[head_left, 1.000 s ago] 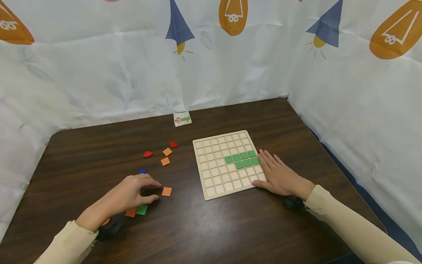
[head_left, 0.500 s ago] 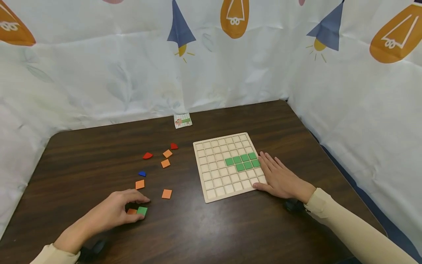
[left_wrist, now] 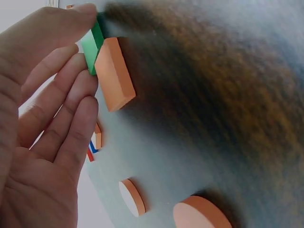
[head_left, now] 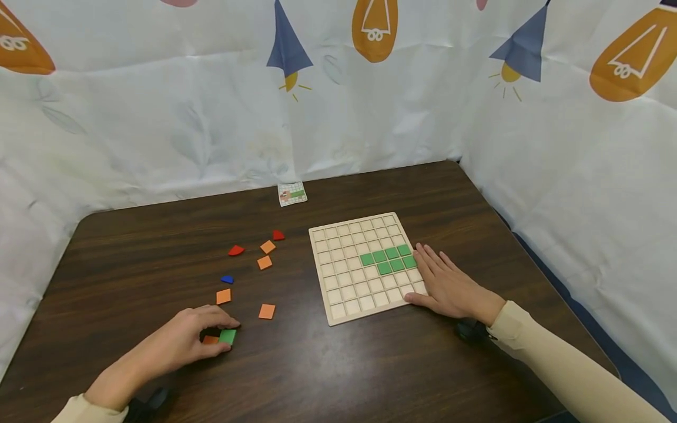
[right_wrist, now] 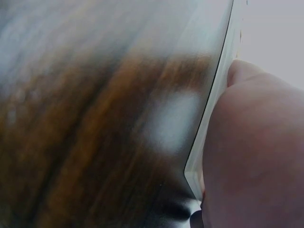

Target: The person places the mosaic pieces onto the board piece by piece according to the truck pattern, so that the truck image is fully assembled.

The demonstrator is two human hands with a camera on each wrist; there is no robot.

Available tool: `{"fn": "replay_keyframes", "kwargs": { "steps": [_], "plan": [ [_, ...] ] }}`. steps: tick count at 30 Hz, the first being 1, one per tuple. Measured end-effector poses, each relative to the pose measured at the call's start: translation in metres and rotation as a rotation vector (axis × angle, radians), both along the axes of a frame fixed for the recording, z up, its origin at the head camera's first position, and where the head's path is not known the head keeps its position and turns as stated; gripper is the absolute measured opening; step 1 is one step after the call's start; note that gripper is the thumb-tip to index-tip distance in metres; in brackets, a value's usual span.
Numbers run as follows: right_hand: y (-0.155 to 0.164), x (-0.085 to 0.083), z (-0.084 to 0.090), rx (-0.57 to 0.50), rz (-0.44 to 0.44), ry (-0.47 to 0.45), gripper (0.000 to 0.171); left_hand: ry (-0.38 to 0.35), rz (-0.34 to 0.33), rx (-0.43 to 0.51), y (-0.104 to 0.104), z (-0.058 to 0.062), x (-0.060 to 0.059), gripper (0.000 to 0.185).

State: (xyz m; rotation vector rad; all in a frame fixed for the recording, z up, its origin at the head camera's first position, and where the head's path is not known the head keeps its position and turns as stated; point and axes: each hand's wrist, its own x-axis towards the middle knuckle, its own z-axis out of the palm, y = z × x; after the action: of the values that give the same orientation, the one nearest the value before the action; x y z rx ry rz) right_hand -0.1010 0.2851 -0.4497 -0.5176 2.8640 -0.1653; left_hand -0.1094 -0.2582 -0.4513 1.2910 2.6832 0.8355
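A person's left hand (head_left: 185, 343) pinches a green square tile (head_left: 228, 336) between thumb and curled fingers (left_wrist: 71, 76) near the front of the dark worktop (head_left: 338, 364), an orange tile (left_wrist: 114, 73) touching it on one side. The right hand (head_left: 449, 288) lies flat, fingers straight, against the right edge of the wooden grid board (head_left: 365, 267) — bracing it. Seven green tiles (head_left: 388, 258) already fill the board. Done well, the pinch should lift only the green piece — leaving its orange neighbour on the worktop.
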Motion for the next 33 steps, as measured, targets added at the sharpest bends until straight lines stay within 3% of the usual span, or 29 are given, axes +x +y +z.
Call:
{"fn": "replay_keyframes", "kwargs": {
  "steps": [5,11,21,27,33],
  "plan": [
    [0.002,0.000,0.000,0.001,0.000,0.005,0.102,-0.040,0.001,-0.008,0.002,0.003,-0.001,0.035],
    [0.003,0.000,0.000,0.001,0.000,0.012,0.103,-0.009,0.007,0.017,0.008,0.003,-0.001,0.033],
    [0.004,0.001,-0.002,0.007,0.007,0.013,0.103,0.027,0.129,0.009,0.021,0.012,-0.004,0.030],
    [0.003,0.002,-0.001,0.009,0.015,0.022,0.102,0.010,0.116,0.018,0.034,0.015,-0.007,0.027],
    [0.001,0.000,-0.001,0.015,0.024,0.024,0.101,0.061,0.093,0.034,0.049,0.014,-0.015,0.025]
  ]
}}
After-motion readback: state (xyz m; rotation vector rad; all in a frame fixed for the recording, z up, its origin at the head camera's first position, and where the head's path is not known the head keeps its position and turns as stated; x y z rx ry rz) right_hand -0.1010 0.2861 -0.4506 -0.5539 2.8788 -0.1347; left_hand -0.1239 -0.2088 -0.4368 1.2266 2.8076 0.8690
